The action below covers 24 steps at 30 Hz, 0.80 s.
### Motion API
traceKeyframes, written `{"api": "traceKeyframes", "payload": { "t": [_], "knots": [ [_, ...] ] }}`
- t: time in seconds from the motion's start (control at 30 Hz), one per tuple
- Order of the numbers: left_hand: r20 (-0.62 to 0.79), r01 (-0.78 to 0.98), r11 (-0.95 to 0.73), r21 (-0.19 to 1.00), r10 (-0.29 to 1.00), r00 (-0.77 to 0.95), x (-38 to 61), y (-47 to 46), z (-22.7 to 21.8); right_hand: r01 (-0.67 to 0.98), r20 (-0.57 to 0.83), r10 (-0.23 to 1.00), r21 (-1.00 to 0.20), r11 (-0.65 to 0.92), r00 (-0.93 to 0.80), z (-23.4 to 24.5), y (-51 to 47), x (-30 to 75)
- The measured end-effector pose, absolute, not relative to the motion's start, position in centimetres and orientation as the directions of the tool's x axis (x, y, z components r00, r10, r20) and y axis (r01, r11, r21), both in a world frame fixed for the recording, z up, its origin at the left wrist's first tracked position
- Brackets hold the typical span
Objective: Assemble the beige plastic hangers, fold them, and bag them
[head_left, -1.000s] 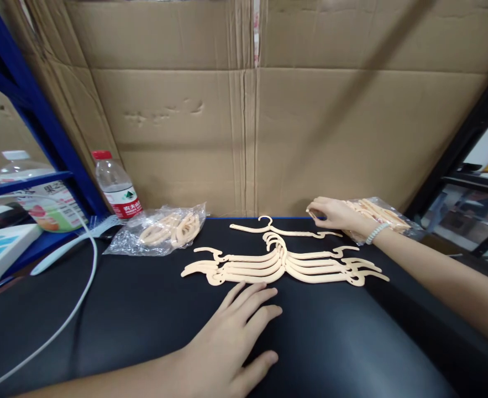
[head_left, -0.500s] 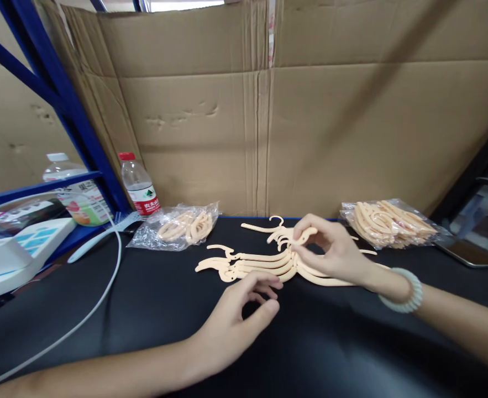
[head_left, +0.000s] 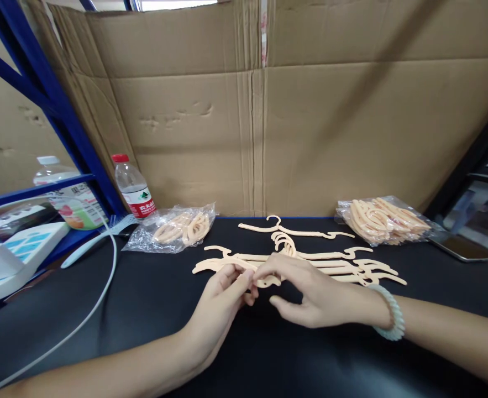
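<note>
My left hand (head_left: 222,304) pinches a small, curved beige hanger arm (head_left: 268,282) between thumb and fingers, just in front of a row of hangers. From the right, my right hand (head_left: 314,293) reaches over, its fingertips touching the same hanger arm while its thumb stands apart. Part of the piece is hidden by the fingers. Behind both hands lie several beige folding hangers (head_left: 330,263), side by side with their hooks (head_left: 284,242) bunched in the middle. One more hanger (head_left: 297,231) lies separately behind them.
A clear bag of beige hanger parts (head_left: 181,226) lies at back left, and a fuller bag (head_left: 387,221) at back right beside a flat dark device (head_left: 461,250). A red-capped bottle (head_left: 134,188), white cable (head_left: 111,276) and blue frame (head_left: 65,127) stand left. Cardboard (head_left: 185,121) walls the back.
My right hand has brought the hanger arm down and toward me, to my left hand. My left hand has closed on it. The right thumb has parted from the fingers.
</note>
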State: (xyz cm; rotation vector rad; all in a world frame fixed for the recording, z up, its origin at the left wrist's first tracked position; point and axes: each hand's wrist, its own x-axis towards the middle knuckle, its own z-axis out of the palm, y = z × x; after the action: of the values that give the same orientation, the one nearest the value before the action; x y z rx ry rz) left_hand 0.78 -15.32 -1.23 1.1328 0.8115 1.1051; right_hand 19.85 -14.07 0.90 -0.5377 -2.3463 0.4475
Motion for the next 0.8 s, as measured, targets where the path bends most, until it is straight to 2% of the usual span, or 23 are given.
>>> {"api": "traceKeyframes", "payload": {
  "t": [0.07, 0.13, 0.2, 0.23, 0.4, 0.5, 0.67, 0.8],
  "knots": [
    [0.019, -0.313, 0.063, 0.948, 0.967, 0.253, 0.8, -15.2, -1.1, 0.314, 0.585, 0.553, -0.464, 0.828, -0.594, 1.0, -12.0, 21.1],
    [0.018, -0.34, 0.064, 0.938, 0.972, 0.233, 0.9, -15.0, -1.0, 0.479, 0.568, 0.679, -0.484, 0.732, -0.465, 1.2, -8.9, 22.7],
    [0.027, -0.341, 0.053, 0.938, 0.974, 0.223, 0.9, -14.8, -1.1, 0.744, 0.414, 0.837, -0.415, 0.524, -0.358, 1.3, -5.5, 24.4],
    [0.032, -0.337, 0.045, 0.941, 0.975, 0.222, 0.9, -14.7, -1.1, 0.785, 0.363, 0.866, -0.395, 0.478, -0.345, 1.2, -3.9, 25.1],
    [0.102, -0.337, -0.024, 0.941, 0.971, 0.216, 0.7, -14.2, -1.1, 0.859, 0.199, 0.922, -0.34, 0.384, -0.333, -0.2, 0.8, 26.3],
    [0.152, -0.337, -0.07, 0.939, 0.963, 0.222, 0.6, -14.2, -1.0, 0.877, 0.158, 0.935, -0.327, 0.352, -0.317, -1.5, 1.8, 25.5],
    [0.184, -0.341, -0.105, 0.934, 0.961, 0.206, 0.5, -14.0, -1.0, 0.881, 0.148, 0.941, -0.332, 0.337, -0.304, -2.1, 2.4, 24.3],
    [0.156, -0.326, -0.09, 0.941, 0.971, 0.18, 0.2, -13.9, -1.1, 0.871, 0.228, 0.927, -0.331, 0.362, -0.298, -0.6, 1.9, 24.1]
  ]
}}
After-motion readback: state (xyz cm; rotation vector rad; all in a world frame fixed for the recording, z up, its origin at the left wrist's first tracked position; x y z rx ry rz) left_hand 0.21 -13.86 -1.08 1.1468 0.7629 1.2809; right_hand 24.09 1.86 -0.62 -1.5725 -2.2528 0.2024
